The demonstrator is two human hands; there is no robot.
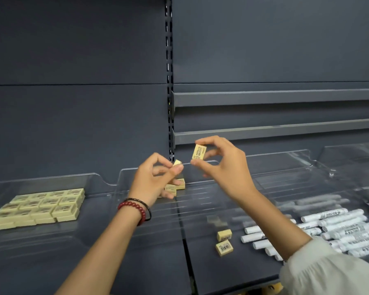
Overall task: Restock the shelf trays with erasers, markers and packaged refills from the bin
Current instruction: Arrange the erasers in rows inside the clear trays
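Restocking partway: erasers are going into the middle tray [128, 169]

The left tray [51, 177] holds a neat eraser block [41, 207] and the right tray [296, 184] a pile of markers [332, 228]; the middle tray has only a few erasers [176, 186] at its far end. Above it, the left hand [156, 179] has a pinch grip on a small eraser [177, 162] and the right hand [224, 167] on a labelled eraser [199, 152]. Two loose erasers [224, 241] lie on the near shelf. No bin is in view.

No text can be read. The raised eraser [199, 152] bears dark print, blurred; the front eraser [224, 248] near the shelf's [158, 265] front edge shows a barcode; the markers' [337, 228] black lettering is smeared.
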